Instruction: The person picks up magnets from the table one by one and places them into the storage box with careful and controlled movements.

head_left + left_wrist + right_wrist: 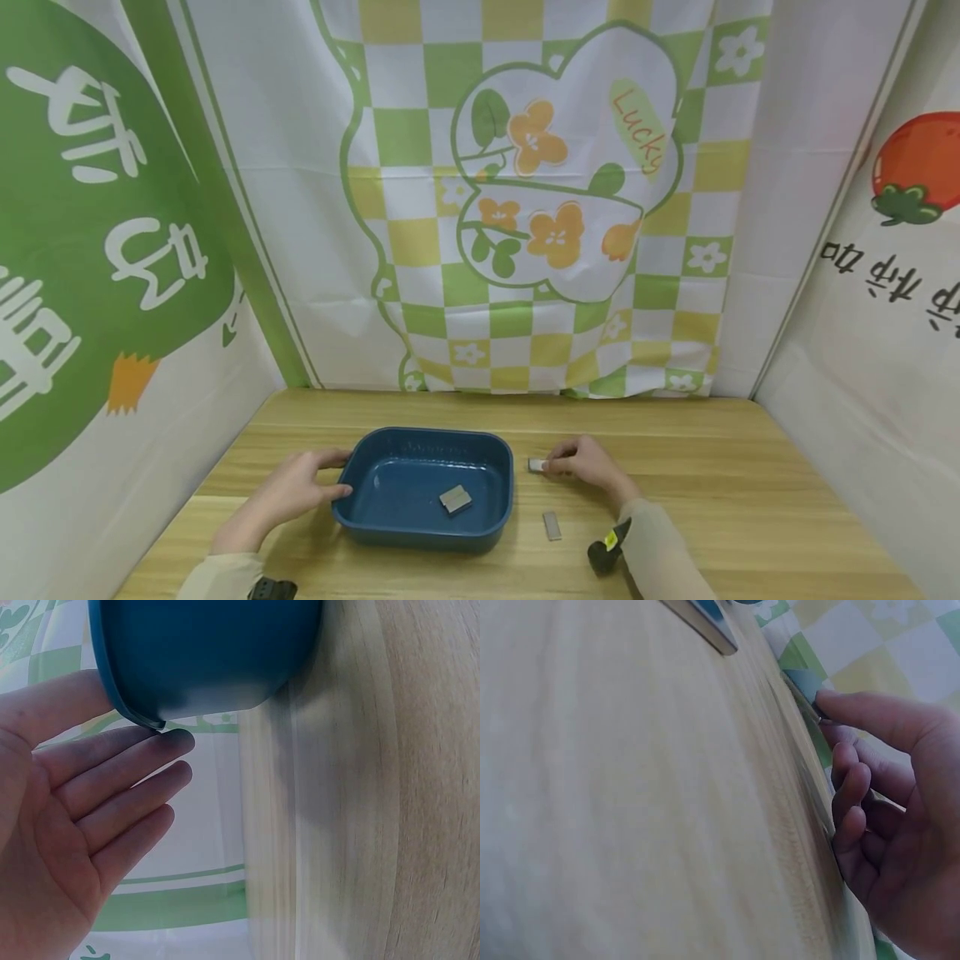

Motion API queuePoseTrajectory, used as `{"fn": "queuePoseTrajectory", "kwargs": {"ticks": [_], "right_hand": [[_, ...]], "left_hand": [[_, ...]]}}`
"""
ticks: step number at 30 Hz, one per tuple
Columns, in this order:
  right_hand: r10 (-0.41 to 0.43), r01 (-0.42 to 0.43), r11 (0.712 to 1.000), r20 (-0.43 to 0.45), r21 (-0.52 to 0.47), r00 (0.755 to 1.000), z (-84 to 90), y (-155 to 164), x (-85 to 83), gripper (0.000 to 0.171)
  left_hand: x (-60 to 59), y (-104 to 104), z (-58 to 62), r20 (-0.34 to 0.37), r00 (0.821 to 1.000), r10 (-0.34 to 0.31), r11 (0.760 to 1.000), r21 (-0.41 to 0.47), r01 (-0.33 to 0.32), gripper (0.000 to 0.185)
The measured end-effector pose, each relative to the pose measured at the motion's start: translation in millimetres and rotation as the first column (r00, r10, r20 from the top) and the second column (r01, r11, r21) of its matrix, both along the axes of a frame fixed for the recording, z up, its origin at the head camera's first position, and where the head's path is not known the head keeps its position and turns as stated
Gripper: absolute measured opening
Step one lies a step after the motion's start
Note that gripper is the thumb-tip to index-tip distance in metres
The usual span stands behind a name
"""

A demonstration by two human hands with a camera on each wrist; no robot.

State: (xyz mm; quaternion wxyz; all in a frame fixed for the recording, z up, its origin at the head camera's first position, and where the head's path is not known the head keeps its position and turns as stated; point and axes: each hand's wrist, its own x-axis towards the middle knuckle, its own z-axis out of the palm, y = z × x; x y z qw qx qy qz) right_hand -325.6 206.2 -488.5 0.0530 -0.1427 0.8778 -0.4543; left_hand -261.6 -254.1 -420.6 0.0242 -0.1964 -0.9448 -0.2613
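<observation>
A dark blue rectangular basin (420, 536) stands on the table, with small flat grey blocks (455, 499) lying close together inside it. My left hand (296, 487) is at the basin's left end. Its thumb reaches over the rim, and its straight fingers (124, 776) touch near the rim's corner in the left wrist view. Right of the basin, my right hand (588, 462) pinches a small flat grey block (536, 465) between thumb and index finger. The other fingers (851, 787) are curled in. A similar grey block (552, 526) lies on the table nearer me.
The wooden table (712, 492) extends to the right of my right hand. Printed curtains (555, 333) hang at the back and both sides. A black wrist device (606, 552) sits on my right wrist, and another (272, 588) is at my left sleeve.
</observation>
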Motion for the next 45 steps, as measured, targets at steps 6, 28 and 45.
{"fn": "queuePoseTrajectory", "kwargs": {"ticks": [6,28,45], "right_hand": [[-0.031,0.032,0.999,0.022,-0.042,0.999,2.4,-0.4,0.3,0.022],[-0.035,0.034,0.994,-0.006,-0.102,0.999,9.5,1.0,3.8,0.021],[-0.051,0.047,0.995,-0.043,-0.085,0.998,27.8,-3.6,6.3,0.021]], "left_hand": [[-0.1,0.2,-0.2,-0.001,1.000,-0.002,1.000,0.004,0.002,0.052],[0.6,1.1,-1.2,-0.010,1.000,0.008,1.000,0.002,-0.008,0.052],[1.2,1.9,2.4,-0.004,1.000,0.008,1.000,0.005,-0.008,0.052]]}}
